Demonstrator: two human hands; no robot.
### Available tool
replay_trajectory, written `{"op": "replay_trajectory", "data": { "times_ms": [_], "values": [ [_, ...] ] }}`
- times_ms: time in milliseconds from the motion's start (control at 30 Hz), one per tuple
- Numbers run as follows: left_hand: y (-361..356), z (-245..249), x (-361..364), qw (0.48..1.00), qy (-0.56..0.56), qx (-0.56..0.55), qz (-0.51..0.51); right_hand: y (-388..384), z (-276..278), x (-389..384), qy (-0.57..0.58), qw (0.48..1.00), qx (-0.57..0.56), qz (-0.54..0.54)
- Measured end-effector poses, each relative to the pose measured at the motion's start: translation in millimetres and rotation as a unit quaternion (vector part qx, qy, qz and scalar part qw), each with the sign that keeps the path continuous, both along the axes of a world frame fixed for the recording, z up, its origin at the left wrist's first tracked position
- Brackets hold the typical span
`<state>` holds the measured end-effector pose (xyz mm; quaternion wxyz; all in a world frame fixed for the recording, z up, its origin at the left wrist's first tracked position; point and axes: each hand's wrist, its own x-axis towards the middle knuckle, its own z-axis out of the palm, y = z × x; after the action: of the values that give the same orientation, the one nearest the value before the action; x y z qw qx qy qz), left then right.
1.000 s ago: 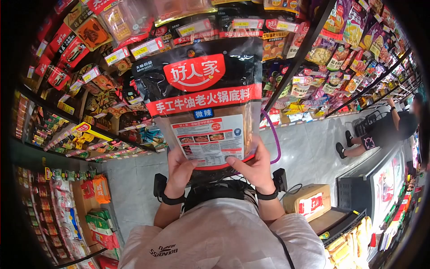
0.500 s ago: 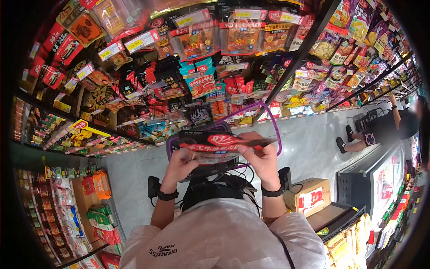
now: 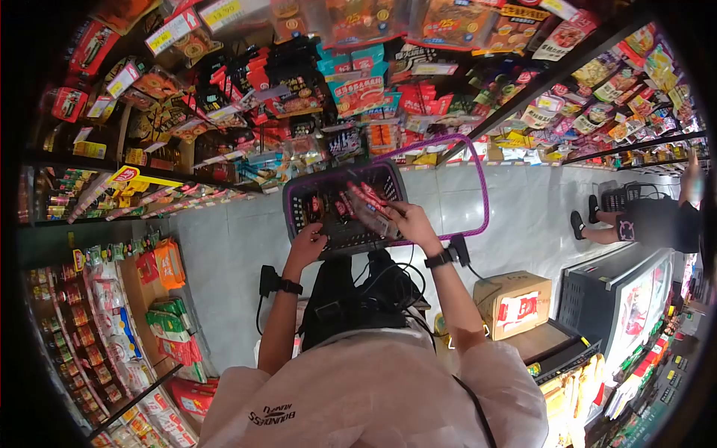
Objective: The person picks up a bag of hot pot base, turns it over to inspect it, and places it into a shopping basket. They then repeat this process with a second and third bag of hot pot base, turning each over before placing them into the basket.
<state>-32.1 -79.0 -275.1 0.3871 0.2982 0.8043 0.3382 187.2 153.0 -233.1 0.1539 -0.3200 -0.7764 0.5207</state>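
Red-marked packet (image 3: 369, 205) extends leftward from right hand (image 3: 413, 224) clamped on it, over basket (image 3: 328, 179); left hand (image 3: 308, 245) at its near corner, grip indeterminable; packet print blurred, shirt (image 3: 351, 388) reads "BOUNDLESS".

The flat red, black and clear plastic packet (image 3: 367, 197) is smeared, its lettering unreadable, and one corner is covered by the right hand (image 3: 408, 223). Packets and shadow hide much of the floor of the black plastic basket (image 3: 328, 175); whether the fingertips of the left hand (image 3: 308, 243) touch its contents is unclear. The orange-and-clear hanging packets (image 3: 454, 24) and the pale short-sleeved shirt (image 3: 373, 388) run out of frame, while a dark-clothed person (image 3: 674, 226) is partly blurred.
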Motion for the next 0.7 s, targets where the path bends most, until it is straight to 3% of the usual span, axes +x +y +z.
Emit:
{"op": "replay_trajectory", "data": {
  "times_ms": [100,200,267,300,333,400,500,633,700],
  "values": [
    [-39.7,-38.6,-12.0,0.994,-0.088,-0.033,-0.06,-14.0,-95.9,-4.4,-0.089,0.994,0.062,-0.01],
    [-104.6,-85.2,-18.4,0.987,-0.138,-0.083,-0.022,-22.1,-139.0,-5.1,-0.147,0.987,-0.024,-0.056],
    [-178.9,-156.5,-34.7,0.977,0.038,-0.087,-0.189,-27.3,-157.5,-3.9,-0.117,0.987,-0.066,-0.091],
    [-193.1,-156.1,-34.2,0.951,0.125,-0.086,-0.27,-28.8,-166.3,-5.1,-0.129,0.984,-0.072,-0.094],
    [-209.0,-154.4,-28.4,0.981,0.014,-0.108,-0.161,-30.5,-175.0,-6.6,-0.142,0.982,-0.077,-0.097],
    [-232.3,-135.1,-22.1,0.968,-0.198,-0.142,0.067,-31.0,-189.5,-12.1,-0.152,0.978,-0.096,-0.102],
    [-242.3,-107.5,-16.4,0.92,-0.271,-0.208,0.193,-28.8,-212.9,-27.9,-0.187,0.977,-0.061,-0.082],
    [-263.2,-110.7,-26.3,0.906,-0.278,-0.252,0.196,-31.2,-225.6,-58.0,-0.202,0.972,-0.068,-0.098],
    [-265.3,-109.0,-29.6,0.908,-0.29,-0.214,0.213,-41.5,-222.0,-77.1,-0.12,0.988,-0.016,-0.094]
  ]
}}
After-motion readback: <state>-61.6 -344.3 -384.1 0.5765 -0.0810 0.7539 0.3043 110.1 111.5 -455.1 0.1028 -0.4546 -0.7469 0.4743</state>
